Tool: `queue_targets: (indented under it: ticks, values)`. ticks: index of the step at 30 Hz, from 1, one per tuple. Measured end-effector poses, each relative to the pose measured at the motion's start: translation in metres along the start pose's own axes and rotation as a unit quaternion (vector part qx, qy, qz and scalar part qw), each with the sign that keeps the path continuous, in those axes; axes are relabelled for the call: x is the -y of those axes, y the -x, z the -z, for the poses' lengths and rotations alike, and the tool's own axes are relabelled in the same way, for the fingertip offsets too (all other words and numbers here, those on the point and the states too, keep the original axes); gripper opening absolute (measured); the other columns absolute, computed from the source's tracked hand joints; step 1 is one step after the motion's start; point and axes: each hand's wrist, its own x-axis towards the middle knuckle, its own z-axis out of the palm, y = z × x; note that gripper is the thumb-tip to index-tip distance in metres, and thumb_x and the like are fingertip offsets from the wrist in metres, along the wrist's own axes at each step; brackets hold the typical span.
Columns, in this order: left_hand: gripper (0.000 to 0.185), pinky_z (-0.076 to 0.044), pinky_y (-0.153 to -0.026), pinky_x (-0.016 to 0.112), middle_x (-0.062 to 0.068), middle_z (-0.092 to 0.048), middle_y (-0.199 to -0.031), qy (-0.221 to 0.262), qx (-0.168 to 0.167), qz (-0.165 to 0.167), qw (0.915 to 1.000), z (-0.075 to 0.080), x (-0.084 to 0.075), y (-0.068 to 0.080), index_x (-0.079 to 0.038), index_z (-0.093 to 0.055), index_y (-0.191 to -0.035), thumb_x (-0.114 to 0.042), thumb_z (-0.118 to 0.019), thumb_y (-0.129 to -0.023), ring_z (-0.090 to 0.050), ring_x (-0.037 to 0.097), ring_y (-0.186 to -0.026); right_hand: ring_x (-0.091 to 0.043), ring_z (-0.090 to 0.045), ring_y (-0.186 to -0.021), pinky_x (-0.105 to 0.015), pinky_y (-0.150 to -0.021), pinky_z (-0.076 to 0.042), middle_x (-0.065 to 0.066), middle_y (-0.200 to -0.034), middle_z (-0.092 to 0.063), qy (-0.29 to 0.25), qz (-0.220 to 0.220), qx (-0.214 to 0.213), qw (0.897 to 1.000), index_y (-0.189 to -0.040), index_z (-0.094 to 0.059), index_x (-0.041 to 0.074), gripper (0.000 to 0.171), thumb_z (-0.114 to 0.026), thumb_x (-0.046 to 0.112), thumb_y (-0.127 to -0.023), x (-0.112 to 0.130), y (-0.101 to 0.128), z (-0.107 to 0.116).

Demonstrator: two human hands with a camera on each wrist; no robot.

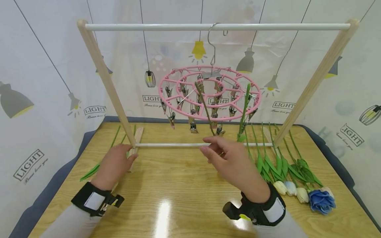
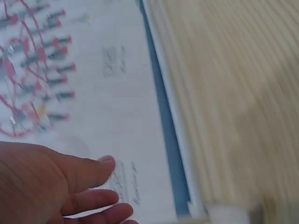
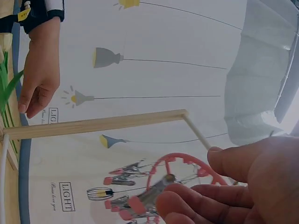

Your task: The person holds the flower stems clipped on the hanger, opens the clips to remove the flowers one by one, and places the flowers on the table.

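My right hand [image 1: 235,162] is below the pink round clip hanger [image 1: 209,119], its fingers loosely bent and nothing seen in its grasp. In the right wrist view a metal clip [image 3: 152,193] appears close to the fingertips; whether they touch is unclear. A brownish stem [image 1: 205,107] slants up among the clips, its lower end near my right hand. A green stem [image 1: 245,105] stands up at the hanger's right side; any blooms of both are hidden. My left hand [image 1: 114,165] hovers at the rack's lower left corner, fingers relaxed and empty in the left wrist view.
The hanger's hook [image 1: 212,43] hangs on the top bar [image 1: 143,27] of a wooden-sided rack [image 1: 315,79]. White tulips [image 1: 302,195] and a blue rose [image 1: 322,201] lie at the table's right. Green leaves [image 1: 90,172] show beside my left hand.
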Motion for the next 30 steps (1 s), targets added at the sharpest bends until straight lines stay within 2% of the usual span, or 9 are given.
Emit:
queue_targets:
  ticks: [2, 5, 8, 13, 16, 20, 22, 27, 30]
  values:
    - [0.040, -0.058, -0.085, 0.056, 0.027, -0.070, -0.119, 0.014, -0.010, -0.023, 0.9996, 0.002, -0.020, 0.001, 0.005, -0.068, -0.129, -0.022, -0.071, -0.100, -0.069, 0.042, -0.107, -0.007, -0.064, -0.067, -0.026, -0.057, -0.054, 0.005, -0.086, -0.071, -0.014, 0.003, -0.008, 1.000, -0.126, -0.071, 0.013, 0.027, -0.066, 0.027, -0.104, 0.000, 0.003, 0.009]
    - [0.041, -0.058, -0.094, 0.055, 0.020, -0.070, -0.126, 0.067, 0.004, -0.048, 0.9966, -0.001, -0.049, 0.000, -0.001, -0.067, -0.135, -0.027, -0.069, -0.102, -0.068, 0.038, -0.116, -0.008, -0.064, -0.066, -0.026, -0.057, -0.054, 0.001, -0.087, -0.072, -0.026, 0.012, -0.032, 0.999, -0.123, -0.072, 0.012, 0.023, -0.066, 0.023, -0.104, -0.001, 0.005, 0.021]
    - [0.042, -0.056, -0.100, 0.053, 0.013, -0.069, -0.131, 0.142, 0.026, -0.072, 0.9869, -0.008, -0.076, -0.004, -0.008, -0.065, -0.138, -0.032, -0.067, -0.104, -0.066, 0.033, -0.121, -0.008, -0.065, -0.068, -0.024, -0.059, -0.053, -0.001, -0.087, -0.073, -0.008, 0.022, -0.054, 0.998, -0.122, -0.073, 0.010, 0.022, -0.065, 0.020, -0.104, -0.005, 0.006, 0.030]
    - [0.042, -0.054, -0.105, 0.049, 0.004, -0.067, -0.134, 0.266, 0.044, -0.115, 0.9563, -0.029, -0.113, -0.012, -0.017, -0.065, -0.139, -0.035, -0.068, -0.102, -0.064, 0.028, -0.126, -0.010, -0.070, -0.087, -0.022, -0.072, -0.058, -0.001, -0.101, -0.077, 0.046, 0.025, -0.071, 0.996, -0.126, -0.072, 0.010, 0.025, -0.065, 0.021, -0.105, -0.015, 0.008, 0.038]
    - [0.045, -0.052, -0.109, 0.047, 0.001, -0.066, -0.137, 0.329, 0.064, -0.116, 0.9349, -0.043, -0.132, -0.014, -0.021, -0.063, -0.141, -0.036, -0.071, -0.100, -0.061, 0.028, -0.130, -0.016, -0.070, -0.097, -0.025, -0.079, -0.059, -0.003, -0.108, -0.076, 0.063, 0.023, -0.065, 0.996, -0.127, -0.072, 0.010, 0.026, -0.065, 0.022, -0.105, -0.022, 0.010, 0.042]
    - [0.052, -0.049, -0.114, 0.044, 0.001, -0.064, -0.140, 0.393, 0.077, -0.118, 0.9086, -0.064, -0.156, -0.018, -0.018, -0.060, -0.144, -0.033, -0.076, -0.097, -0.059, 0.026, -0.135, -0.019, -0.069, -0.101, -0.029, -0.082, -0.060, -0.005, -0.111, -0.074, 0.076, 0.012, -0.057, 0.995, -0.128, -0.071, 0.009, 0.028, -0.065, 0.024, -0.105, -0.029, 0.015, 0.046]
    - [0.052, -0.048, -0.116, 0.043, 0.004, -0.063, -0.140, 0.420, 0.072, -0.130, 0.8955, -0.075, -0.167, -0.020, -0.016, -0.060, -0.143, -0.030, -0.077, -0.096, -0.059, 0.023, -0.134, -0.019, -0.069, -0.100, -0.028, -0.082, -0.059, -0.005, -0.110, -0.073, 0.079, 0.006, -0.057, 0.995, -0.128, -0.071, 0.008, 0.028, -0.064, 0.024, -0.105, -0.032, 0.016, 0.048]
    - [0.043, -0.048, -0.116, 0.043, 0.006, -0.065, -0.139, 0.476, 0.032, -0.149, 0.8659, -0.096, -0.191, -0.025, -0.017, -0.066, -0.137, -0.024, -0.077, -0.096, -0.061, 0.020, -0.131, -0.018, -0.070, -0.097, -0.024, -0.081, -0.058, -0.004, -0.108, -0.074, 0.076, 0.008, -0.066, 0.995, -0.129, -0.070, 0.008, 0.029, -0.064, 0.023, -0.105, -0.037, 0.015, 0.050]
    - [0.038, -0.049, -0.115, 0.045, 0.001, -0.068, -0.138, 0.491, 0.011, -0.152, 0.8581, -0.100, -0.201, -0.026, -0.019, -0.069, -0.134, -0.025, -0.075, -0.098, -0.062, 0.018, -0.131, -0.017, -0.070, -0.097, -0.023, -0.080, -0.058, -0.003, -0.108, -0.074, 0.076, 0.010, -0.066, 0.995, -0.129, -0.071, 0.009, 0.029, -0.064, 0.025, -0.105, -0.038, 0.014, 0.050]
